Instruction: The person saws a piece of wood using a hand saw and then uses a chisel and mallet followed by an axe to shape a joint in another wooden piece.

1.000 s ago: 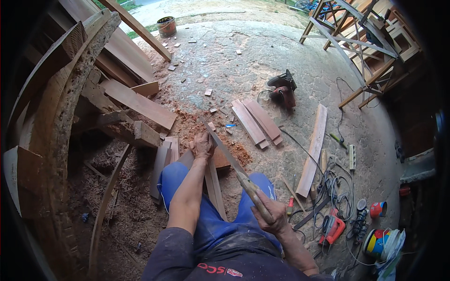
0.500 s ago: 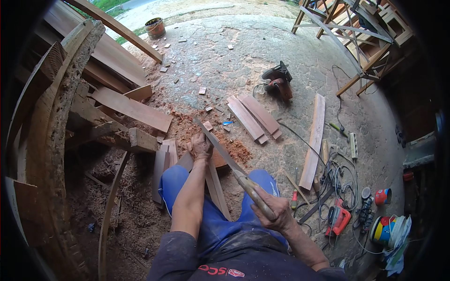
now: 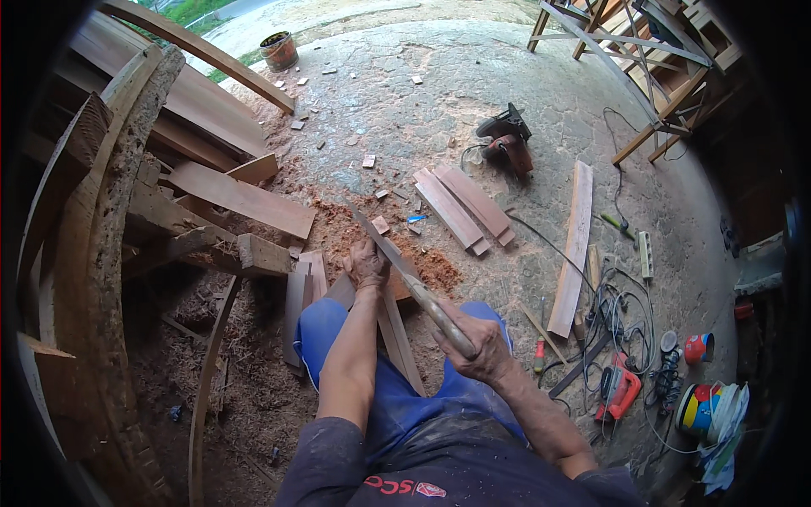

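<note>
A handsaw (image 3: 439,317) with a long, worn wooden handle slants away from me, its narrow blade pointing far and left. My right hand (image 3: 480,345) is closed around the handle, over my right thigh. Just left of the blade, my left hand (image 3: 368,264) grips the far end of a narrow wooden board (image 3: 399,342). That board slopes down between my knees toward my lap. The blade passes close beside my left fingers, over the board's far end; the exact contact is hidden. Reddish sawdust (image 3: 429,269) lies under and past the blade.
Cut boards (image 3: 456,207) lie ahead, near a circular saw (image 3: 507,144). At right are a long plank (image 3: 573,253), tangled cables (image 3: 621,313), a red power tool (image 3: 621,389) and a colourful tin (image 3: 699,410). Large timbers (image 3: 127,169) stand at left; a wooden trestle (image 3: 667,110) stands far right.
My right hand has pushed the handsaw forward and to the left, so the handle is closer to the board. My left hand keeps its grip; the view has shifted slightly.
</note>
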Action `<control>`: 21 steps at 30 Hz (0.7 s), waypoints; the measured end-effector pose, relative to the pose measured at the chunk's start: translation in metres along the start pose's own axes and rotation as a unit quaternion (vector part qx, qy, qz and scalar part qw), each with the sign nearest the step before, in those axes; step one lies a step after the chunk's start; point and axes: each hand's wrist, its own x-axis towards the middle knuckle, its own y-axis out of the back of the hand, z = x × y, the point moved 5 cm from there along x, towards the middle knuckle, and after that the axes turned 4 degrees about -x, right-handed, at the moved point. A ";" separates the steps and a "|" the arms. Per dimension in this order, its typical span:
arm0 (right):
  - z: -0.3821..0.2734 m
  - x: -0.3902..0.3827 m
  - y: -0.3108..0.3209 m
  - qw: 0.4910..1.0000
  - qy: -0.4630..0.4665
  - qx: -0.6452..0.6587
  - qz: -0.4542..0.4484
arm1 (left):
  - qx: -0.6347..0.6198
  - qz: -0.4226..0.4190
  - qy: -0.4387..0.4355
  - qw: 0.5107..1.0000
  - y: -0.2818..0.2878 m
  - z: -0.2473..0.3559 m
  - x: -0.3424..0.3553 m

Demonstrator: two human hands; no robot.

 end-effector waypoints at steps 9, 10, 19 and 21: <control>0.004 -0.002 0.004 1.000 0.014 -0.004 0.002 | -0.002 0.035 -0.021 0.999 0.012 0.009 -0.008; 0.016 0.037 -0.018 1.000 -0.002 0.016 0.025 | -0.015 0.029 -0.028 0.999 0.012 0.019 -0.004; -0.031 -0.065 0.055 0.997 0.035 -0.061 -0.012 | -0.010 0.023 0.003 1.000 0.011 -0.010 -0.004; -0.030 -0.076 0.063 0.994 0.053 -0.091 -0.011 | -0.007 0.020 0.005 1.000 0.013 0.005 -0.002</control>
